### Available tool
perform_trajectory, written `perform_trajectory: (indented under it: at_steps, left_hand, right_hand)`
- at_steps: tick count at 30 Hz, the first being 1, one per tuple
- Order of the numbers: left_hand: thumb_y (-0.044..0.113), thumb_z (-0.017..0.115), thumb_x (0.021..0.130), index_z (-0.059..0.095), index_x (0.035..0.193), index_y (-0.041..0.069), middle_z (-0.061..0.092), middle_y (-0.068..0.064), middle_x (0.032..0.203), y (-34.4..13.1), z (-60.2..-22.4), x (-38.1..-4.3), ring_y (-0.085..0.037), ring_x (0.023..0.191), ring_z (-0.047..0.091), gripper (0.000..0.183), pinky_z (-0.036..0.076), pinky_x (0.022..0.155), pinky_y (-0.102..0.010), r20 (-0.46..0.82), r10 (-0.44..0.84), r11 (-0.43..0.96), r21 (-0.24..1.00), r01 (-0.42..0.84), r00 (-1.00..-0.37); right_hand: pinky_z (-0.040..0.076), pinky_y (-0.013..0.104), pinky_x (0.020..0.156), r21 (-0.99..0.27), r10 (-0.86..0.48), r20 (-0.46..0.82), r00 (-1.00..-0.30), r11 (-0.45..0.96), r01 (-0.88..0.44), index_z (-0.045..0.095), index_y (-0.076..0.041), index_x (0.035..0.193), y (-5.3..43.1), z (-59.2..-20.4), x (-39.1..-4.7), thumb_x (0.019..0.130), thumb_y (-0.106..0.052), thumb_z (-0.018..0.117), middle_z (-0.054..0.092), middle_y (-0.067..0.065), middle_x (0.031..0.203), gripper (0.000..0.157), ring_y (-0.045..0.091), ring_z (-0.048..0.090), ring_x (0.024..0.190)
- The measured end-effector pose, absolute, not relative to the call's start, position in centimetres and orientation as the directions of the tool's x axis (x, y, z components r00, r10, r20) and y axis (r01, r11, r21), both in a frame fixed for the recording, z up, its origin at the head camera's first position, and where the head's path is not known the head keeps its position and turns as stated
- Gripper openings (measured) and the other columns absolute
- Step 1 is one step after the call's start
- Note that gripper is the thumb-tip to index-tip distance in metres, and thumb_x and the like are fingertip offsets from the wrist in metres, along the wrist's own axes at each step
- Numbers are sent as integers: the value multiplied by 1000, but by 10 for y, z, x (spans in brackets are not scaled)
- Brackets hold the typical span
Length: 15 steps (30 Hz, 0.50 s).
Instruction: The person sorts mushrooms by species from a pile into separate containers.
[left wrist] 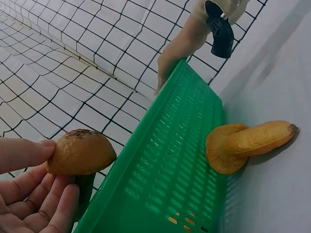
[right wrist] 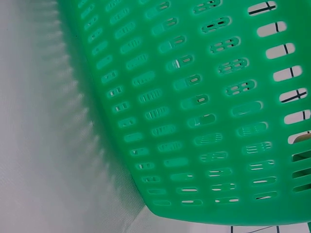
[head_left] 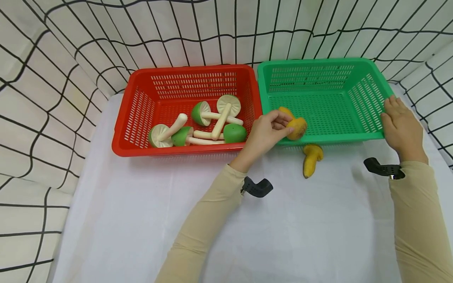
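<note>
My left hand (head_left: 270,127) pinches a yellow toy mushroom (head_left: 296,129) by its cap, over the front left of the green basket (head_left: 320,138). In the left wrist view the thumb and fingers grip the brown-speckled cap (left wrist: 82,151) beside the basket's rim. Another yellow piece (head_left: 286,112) shows behind the fingers, partly hidden, and yellow shows through the basket's holes. A second yellow mushroom (head_left: 311,160) lies on the table against the basket's front wall. My right hand (head_left: 403,125) rests on the basket's right rim, fingers extended.
To the left, touching the green basket, stands a red basket (head_left: 187,151) with several green-capped, white-stemmed toy mushrooms (head_left: 235,133). Both stand on a white-covered table (head_left: 141,220). Black netting (head_left: 198,39) over white cloth surrounds the back and sides.
</note>
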State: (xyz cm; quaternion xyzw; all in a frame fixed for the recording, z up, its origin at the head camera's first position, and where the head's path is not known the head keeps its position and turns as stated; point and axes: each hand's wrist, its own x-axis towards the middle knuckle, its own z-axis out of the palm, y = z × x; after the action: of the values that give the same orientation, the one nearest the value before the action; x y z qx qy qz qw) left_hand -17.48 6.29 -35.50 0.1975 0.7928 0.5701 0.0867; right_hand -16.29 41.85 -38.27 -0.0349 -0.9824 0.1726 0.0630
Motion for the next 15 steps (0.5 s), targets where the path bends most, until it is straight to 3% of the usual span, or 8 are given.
perform_trajectory:
  at_steps: [15]
  left_hand:
    - [8, 69, 85, 64, 104, 4, 63, -5, 95, 67, -356, -180, -12, 86, 61, 20, 46, 75, -13, 123, 385, 353, 896, 269, -915]
  right_hand:
    - [8, 42, 115, -354, 120, 132, -984, 933, 66, 19, 0, 147, 417, -383, -162, 100, -25, 21, 15, 14, 153, 53, 28, 9, 143]
